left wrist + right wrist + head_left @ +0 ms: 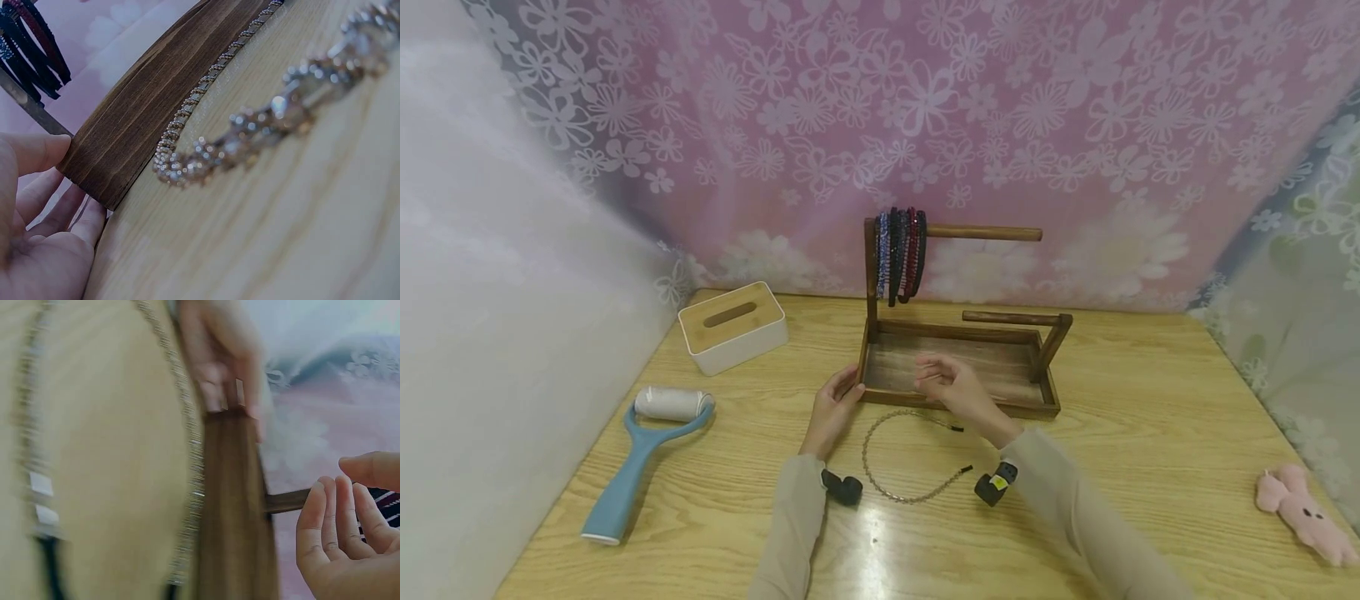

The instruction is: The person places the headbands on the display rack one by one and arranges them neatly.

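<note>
A dark wooden hairband rack with a tray base and two pegs stands near the back wall. My left hand grips its left front corner, thumb at the front rim and fingers along the end, as the left wrist view also shows. Over the tray hovers my right hand, fingers loosely bent and holding nothing. Several beaded headbands, blue, black and dark red, hang on the upper peg's left end. A beaded headband with black tips lies on the table before the rack, its open end to the right.
A white tissue box with a wooden lid stands at the back left. A blue-handled lint roller lies at the left. At the right edge is a pink plush toy. Floral curtains hang behind the wooden table.
</note>
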Demonstrator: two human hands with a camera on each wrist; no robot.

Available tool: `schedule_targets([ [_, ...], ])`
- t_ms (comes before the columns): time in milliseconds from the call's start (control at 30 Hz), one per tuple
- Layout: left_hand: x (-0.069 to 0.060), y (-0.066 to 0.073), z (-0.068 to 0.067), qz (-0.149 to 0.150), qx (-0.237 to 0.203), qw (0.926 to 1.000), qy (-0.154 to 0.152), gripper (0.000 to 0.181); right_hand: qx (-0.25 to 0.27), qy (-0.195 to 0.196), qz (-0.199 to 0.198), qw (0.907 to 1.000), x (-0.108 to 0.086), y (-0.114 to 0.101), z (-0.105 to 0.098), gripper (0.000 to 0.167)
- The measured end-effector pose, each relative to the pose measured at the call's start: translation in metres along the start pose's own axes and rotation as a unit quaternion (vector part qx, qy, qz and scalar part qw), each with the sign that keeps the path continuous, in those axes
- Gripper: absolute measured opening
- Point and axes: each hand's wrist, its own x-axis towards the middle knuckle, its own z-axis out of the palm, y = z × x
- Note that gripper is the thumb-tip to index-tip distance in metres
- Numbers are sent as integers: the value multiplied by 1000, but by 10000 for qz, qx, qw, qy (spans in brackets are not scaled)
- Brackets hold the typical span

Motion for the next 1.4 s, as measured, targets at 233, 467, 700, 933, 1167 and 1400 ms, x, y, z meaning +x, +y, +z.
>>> schedule_targets([
  [233,1,0,0,-21,43,10000,60,47,126,-307,344,9989,-19,29,14,38],
  [467,2,-2,0,44,92,9999,100,46,-269,-1151,271,9926,-37,40,25,36],
  [700,1,-2,-1,58,80,9999,104,46,-638,-1934,161,9789,-52,33,34,32],
  [933,-2,8,1,-33,-41,9999,93,46,-1421,-1978,-43,9699,-63,31,44,26],
  [1167,-9,25,1,-151,-23,9999,13,45,-1681,-2025,-405,9639,-66,31,47,21],
  [1400,-1,5,1,-98,-68,9999,77,46,-1869,-2116,-671,9570,-70,29,51,21],
])
